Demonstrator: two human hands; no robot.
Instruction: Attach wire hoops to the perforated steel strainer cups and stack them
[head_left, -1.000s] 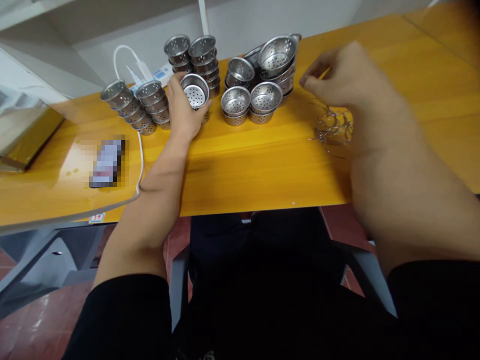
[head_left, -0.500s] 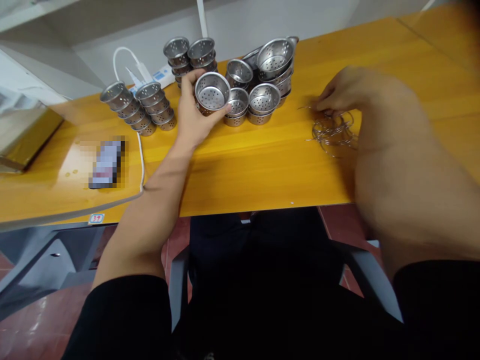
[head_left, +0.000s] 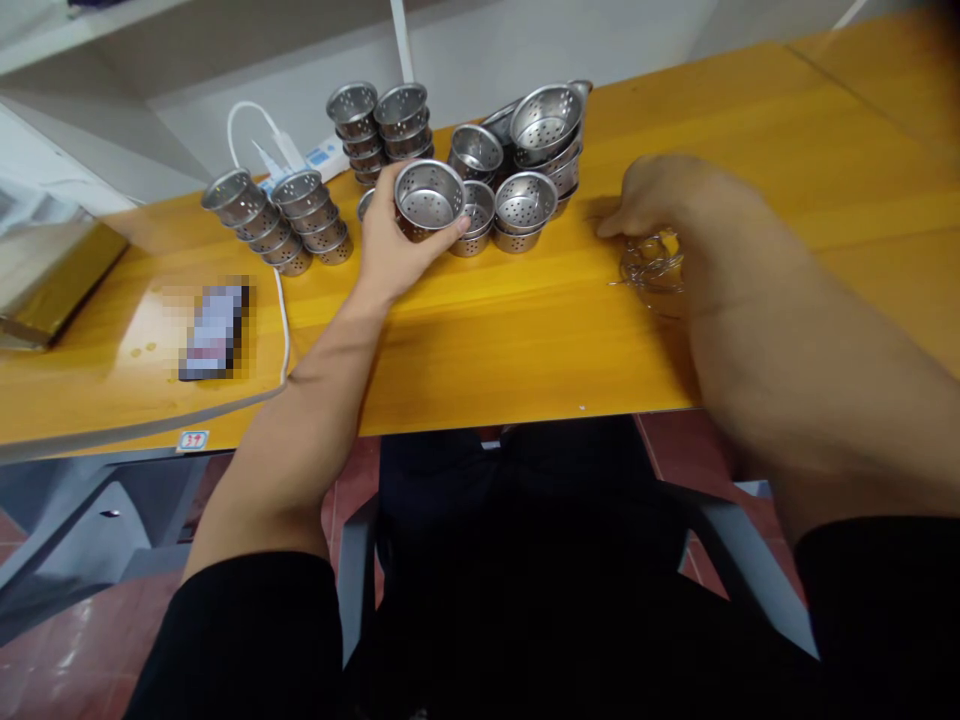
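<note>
My left hand (head_left: 390, 250) is wrapped round a perforated metal cup (head_left: 430, 208), holding it with its mouth up toward me. Just right of that cup stand short stacks of similar perforated cups (head_left: 523, 208). Over on the right, my right hand (head_left: 660, 195) is closed, its fingertips pressed together and pointing left. Motion blur and the hand itself hide whatever is between those fingertips. Below it lies a loose tangle of thin metal wires (head_left: 649, 265), partly covered by the hand and forearm.
Taller cup stacks stand at the back (head_left: 352, 120) and at the left (head_left: 255, 220). Larger perforated bowls (head_left: 547, 120) sit behind the short stacks. A phone (head_left: 215, 330) lies on the yellow table (head_left: 480, 350), near a white cable (head_left: 283, 320) and a power strip (head_left: 326, 158).
My right hand has moved slightly left and down, its fingertips now left of the wire tangle. My left hand keeps hold of the cup, which sits slightly lower and further right in view.
</note>
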